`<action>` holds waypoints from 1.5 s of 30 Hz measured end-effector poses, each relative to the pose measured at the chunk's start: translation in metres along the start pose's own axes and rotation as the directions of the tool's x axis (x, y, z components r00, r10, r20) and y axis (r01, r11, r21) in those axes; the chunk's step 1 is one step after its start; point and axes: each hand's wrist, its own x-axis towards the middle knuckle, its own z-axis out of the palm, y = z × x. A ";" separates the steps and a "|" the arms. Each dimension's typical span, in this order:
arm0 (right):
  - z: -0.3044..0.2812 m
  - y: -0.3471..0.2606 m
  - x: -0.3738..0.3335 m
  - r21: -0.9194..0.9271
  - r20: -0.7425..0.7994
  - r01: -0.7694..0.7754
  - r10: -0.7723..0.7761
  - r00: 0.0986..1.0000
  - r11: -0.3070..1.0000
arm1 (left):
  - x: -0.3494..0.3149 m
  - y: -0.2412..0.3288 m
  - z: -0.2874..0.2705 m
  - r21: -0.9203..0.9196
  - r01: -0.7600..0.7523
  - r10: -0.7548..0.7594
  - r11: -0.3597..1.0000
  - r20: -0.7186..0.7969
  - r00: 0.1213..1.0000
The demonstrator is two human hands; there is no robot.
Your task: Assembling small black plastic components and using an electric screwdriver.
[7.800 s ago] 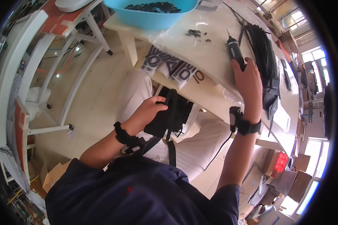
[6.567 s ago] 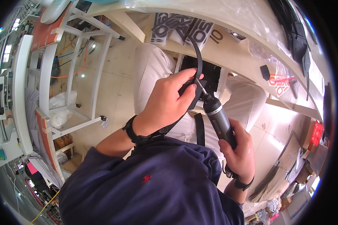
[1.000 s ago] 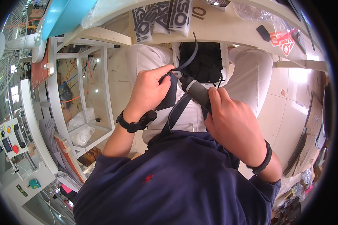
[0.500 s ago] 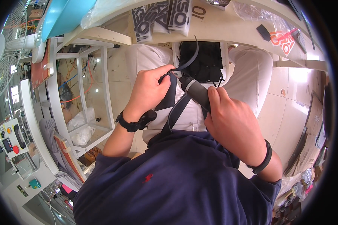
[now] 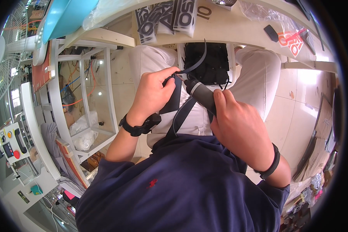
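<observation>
Over my lap, my left hand (image 5: 151, 92) pinches a dark strap (image 5: 200, 63) between thumb and forefinger. One end of the strap curls up and away past the fingertips. More dark strap (image 5: 183, 116) loops down across my lap; whether it is the same piece I cannot tell. My right hand (image 5: 241, 125) is wrapped round a dark grey electric screwdriver (image 5: 203, 96) with a pale band near its nose. Its thin bit points left at the strap beside my left fingertips. My left fingers partly hide the spot where they meet.
Between my knees stands a white bin (image 5: 231, 62) with several black pieces in it. Ahead is a pale table (image 5: 236, 29) with printed plastic packets (image 5: 166, 19) and a small black block (image 5: 271, 33). A white metal frame (image 5: 83, 104) stands left, flattened cardboard (image 5: 317, 135) right.
The free end of the strap has swung slightly to the right. Both hands and the screwdriver stay almost where they were.
</observation>
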 end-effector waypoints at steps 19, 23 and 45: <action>0.004 -0.002 0.000 0.068 0.007 -0.021 0.020 1.000 0.997 | -0.003 0.002 -0.001 -0.031 0.039 -0.039 0.999 -0.006 0.999; 0.002 -0.001 0.000 0.123 0.047 -0.055 0.050 0.998 0.991 | -0.001 0.000 0.002 -0.033 0.029 -0.030 0.999 -0.031 0.999; -0.074 0.024 -0.022 0.547 -0.192 -0.278 0.441 0.877 0.789 | 0.048 0.086 -0.045 0.073 -0.586 0.583 0.807 -0.251 0.772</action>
